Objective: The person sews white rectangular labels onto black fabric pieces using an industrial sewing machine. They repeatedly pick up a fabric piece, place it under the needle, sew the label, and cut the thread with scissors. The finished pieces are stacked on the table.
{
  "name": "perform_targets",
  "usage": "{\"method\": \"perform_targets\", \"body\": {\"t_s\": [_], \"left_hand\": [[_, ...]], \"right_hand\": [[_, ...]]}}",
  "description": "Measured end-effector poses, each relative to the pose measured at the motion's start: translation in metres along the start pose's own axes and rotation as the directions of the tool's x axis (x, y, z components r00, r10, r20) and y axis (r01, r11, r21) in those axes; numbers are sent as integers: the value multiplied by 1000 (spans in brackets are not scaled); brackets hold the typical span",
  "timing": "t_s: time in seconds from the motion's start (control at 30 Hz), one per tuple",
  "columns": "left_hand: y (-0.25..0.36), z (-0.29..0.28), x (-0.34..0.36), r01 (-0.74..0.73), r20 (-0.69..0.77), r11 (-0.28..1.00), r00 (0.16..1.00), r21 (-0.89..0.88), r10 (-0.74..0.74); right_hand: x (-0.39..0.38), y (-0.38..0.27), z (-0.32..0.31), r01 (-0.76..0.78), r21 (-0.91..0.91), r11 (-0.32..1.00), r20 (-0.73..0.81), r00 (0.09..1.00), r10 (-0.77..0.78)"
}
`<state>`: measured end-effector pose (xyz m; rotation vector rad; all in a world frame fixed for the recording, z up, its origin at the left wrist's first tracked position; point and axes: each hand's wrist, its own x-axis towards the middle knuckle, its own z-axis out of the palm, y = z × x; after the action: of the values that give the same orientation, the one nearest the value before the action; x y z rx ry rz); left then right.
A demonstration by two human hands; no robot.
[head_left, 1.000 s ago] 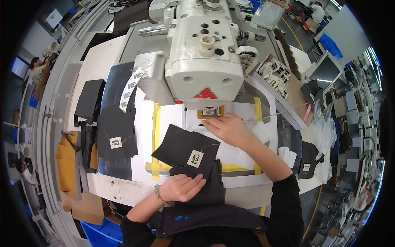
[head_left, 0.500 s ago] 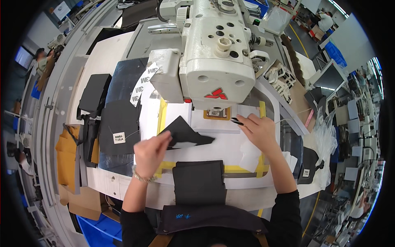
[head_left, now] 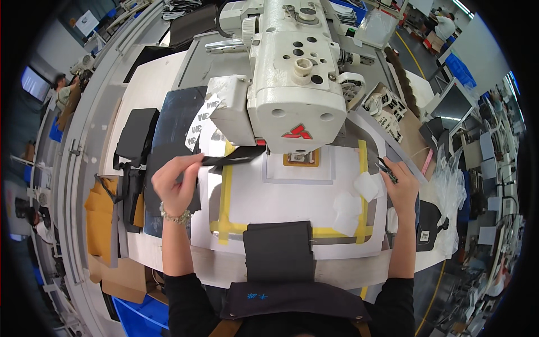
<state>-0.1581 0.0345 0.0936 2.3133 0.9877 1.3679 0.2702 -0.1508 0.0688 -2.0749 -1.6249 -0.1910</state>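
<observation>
My left hand (head_left: 175,184) pinches one end of a black fabric piece (head_left: 234,156) that stretches right, beside the head of a white sewing machine (head_left: 297,104). Below that hand lies a flat black fabric pile (head_left: 159,199) at the left. My right hand (head_left: 403,190) is closed around small dark thread snips (head_left: 386,169), over the right side of the white work plate (head_left: 269,205). Yellow tape (head_left: 224,194) runs along the plate's edges. A gold-rimmed metal opening (head_left: 301,159) sits under the machine head. Two white scraps (head_left: 346,212) lie near the right tape.
A black fabric stack (head_left: 279,250) sits at the front edge before me. Further left are a dark block-shaped stack (head_left: 137,133) and mustard-coloured pieces (head_left: 101,216). On the right stand a tray of labels (head_left: 384,112) and clear plastic bags (head_left: 447,202).
My left hand has moved left and up with the black fabric, off the plate toward the pile. My right hand, with the snips, has drawn right, away from the metal opening.
</observation>
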Motion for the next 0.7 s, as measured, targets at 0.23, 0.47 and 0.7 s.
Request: {"method": "perform_targets", "body": {"t_s": [0.23,0.47,0.7], "left_hand": [[-35,-50,-59,122,-237,992,965,29,-112],[-95,-70,-122,522,-281,849,829,82,-483],[-95,-71,-112,577,-264,744,817,338,-513]], "right_hand": [[-20,19,-8,-132,-24,991,-5,991,132],[-38,43,-3,-254,-133,958,17,966,258],[-56,65,5,-327,-235,915,-29,944,329]]}}
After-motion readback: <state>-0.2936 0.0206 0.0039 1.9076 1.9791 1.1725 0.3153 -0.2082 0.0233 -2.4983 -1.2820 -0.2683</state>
